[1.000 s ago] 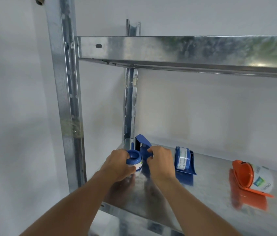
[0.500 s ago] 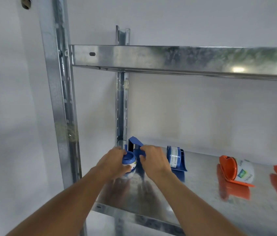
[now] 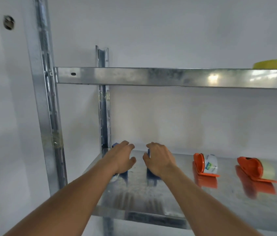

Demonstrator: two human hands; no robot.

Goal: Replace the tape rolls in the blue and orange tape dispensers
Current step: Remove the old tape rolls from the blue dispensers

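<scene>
- Galvanised steel shelf (image 3: 176, 198) is seen from the head view; two blue tape dispensers lie at its left end, mostly hidden.
- Left blue dispenser (image 3: 115, 145) is covered by the left hand (image 3: 121, 158), fingers curled round it.
- Right blue dispenser (image 3: 149, 153) is gripped by the right hand (image 3: 159, 159).
- Two orange tape dispensers (image 3: 204, 165) (image 3: 255, 169) lie farther right, untouched.

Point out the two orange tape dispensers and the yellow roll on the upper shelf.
nearer orange dispenser (image 3: 198, 162): head view, on its orange side plate.
farther orange dispenser (image 3: 251, 166): head view, on its orange side plate.
yellow roll (image 3: 276, 64): head view, on its visible top edge, above the upper shelf lip.
</scene>
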